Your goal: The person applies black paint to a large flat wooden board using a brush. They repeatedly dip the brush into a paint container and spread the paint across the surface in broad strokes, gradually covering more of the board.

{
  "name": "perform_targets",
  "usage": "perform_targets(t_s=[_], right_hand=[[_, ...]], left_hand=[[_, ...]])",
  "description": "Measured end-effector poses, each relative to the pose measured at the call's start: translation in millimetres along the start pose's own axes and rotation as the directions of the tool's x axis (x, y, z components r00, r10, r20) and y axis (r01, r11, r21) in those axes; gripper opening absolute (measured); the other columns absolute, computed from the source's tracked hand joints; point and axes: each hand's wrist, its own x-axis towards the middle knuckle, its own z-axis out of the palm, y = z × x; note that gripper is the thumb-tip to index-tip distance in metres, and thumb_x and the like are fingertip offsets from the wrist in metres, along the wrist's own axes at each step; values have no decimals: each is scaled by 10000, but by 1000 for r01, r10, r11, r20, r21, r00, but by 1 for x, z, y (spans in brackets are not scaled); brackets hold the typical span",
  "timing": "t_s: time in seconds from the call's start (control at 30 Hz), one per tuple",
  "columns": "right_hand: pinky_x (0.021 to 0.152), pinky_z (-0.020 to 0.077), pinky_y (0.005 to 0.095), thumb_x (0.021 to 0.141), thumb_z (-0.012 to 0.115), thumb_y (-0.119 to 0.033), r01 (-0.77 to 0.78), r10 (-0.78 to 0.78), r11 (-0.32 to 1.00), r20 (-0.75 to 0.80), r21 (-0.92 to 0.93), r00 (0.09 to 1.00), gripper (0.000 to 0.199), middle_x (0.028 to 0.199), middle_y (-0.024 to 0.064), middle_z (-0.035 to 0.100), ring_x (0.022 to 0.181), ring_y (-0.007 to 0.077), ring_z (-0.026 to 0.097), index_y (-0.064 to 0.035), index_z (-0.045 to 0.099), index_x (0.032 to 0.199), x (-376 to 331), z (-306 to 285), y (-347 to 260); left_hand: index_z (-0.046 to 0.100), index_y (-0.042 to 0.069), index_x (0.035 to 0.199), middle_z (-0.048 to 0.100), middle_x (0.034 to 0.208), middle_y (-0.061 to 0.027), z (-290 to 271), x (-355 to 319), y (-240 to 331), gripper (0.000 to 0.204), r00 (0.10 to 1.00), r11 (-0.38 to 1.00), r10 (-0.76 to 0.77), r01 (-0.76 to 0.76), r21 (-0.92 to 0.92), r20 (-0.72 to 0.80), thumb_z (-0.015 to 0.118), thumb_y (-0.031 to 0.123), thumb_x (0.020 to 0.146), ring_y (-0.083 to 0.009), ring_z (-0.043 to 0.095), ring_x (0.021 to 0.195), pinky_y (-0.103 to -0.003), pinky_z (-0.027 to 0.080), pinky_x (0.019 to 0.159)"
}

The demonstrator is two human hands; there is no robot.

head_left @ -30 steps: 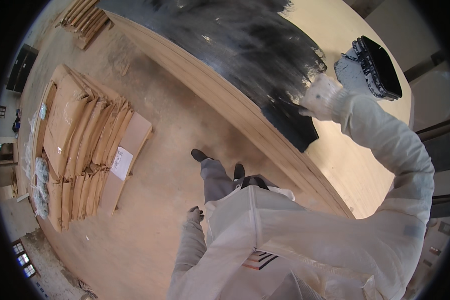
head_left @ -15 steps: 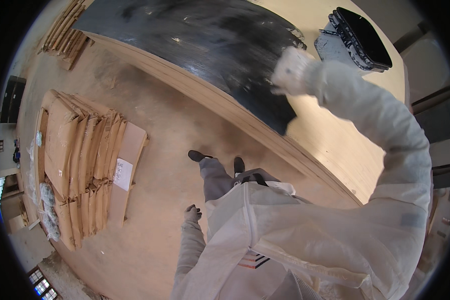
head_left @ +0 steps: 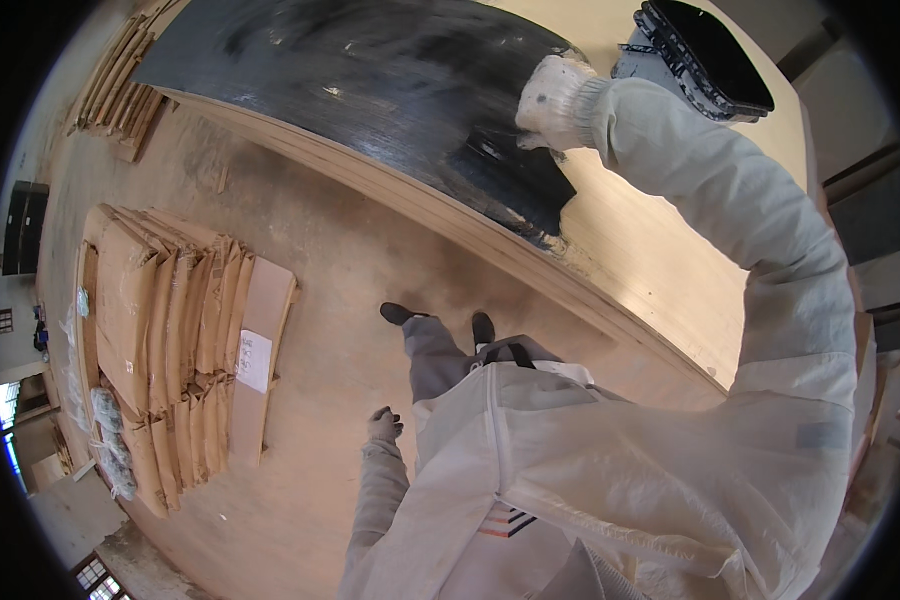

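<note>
My right hand [head_left: 550,104], in a white glove with dark specks, is closed over a stack of pale wooden boards [head_left: 660,285]. Whatever it grips is hidden beneath the glove. Under and beside it, a wet-looking black coating [head_left: 370,85] covers much of the top board, with a ragged edge against bare wood. Just beyond the right wrist stands a paint-smeared container [head_left: 650,68] with a black rectangular top [head_left: 715,55]. My left hand [head_left: 385,424] hangs low at my side, its dark-tipped fingers curled; I see nothing in it.
To the left, a stack of brown wrapped packages [head_left: 160,320] stands on the floor, with a white paper sheet [head_left: 254,360] on a board at its side. Wooden strips [head_left: 120,90] lie at the far left. My shoes [head_left: 483,327] are close to the board stack.
My right hand has shifted slightly left across the coated board. The view has tilted a little. My left hand stays at my side.
</note>
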Motion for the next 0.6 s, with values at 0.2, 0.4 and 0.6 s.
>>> perform_targets(t_s=[0.2, 0.4, 0.6], right_hand=[[779, 640, 453, 967, 707, -506, -15, 12, 1000, 271, 9, 963, 459, 808, 124, 752, 828, 340, 764, -60, 809, 927, -51, -1, -17], [765, 637, 434, 940, 746, -469, -51, 55, 998, 110, -47, 992, 398, 782, 121, 743, 788, 341, 763, -82, 822, 894, -5, -4, -5], [709, 633, 447, 941, 722, -500, 0, 16, 998, 271, -60, 963, 444, 759, 119, 744, 752, 331, 755, -76, 806, 839, -40, -13, -29]], left_hand=[[613, 58, 1372, 725, 936, -158, -9, 0, -15, 357, 1000, 994, 2, -4, -110, -25, 589, 126, 1022, -251, 680, 616, -363, 558, 508], [636, 59, 1346, 734, 952, -159, -3, -1, -27, 339, 999, 999, -39, 39, 1, -15, 590, 129, 1017, -263, 682, 599, -380, 570, 506], [623, 35, 1375, 739, 1014, -199, -2, 1, -36, 362, 1000, 1000, 6, -6, -28, 20, 575, 114, 1024, -328, 725, 723, -449, 627, 625]])
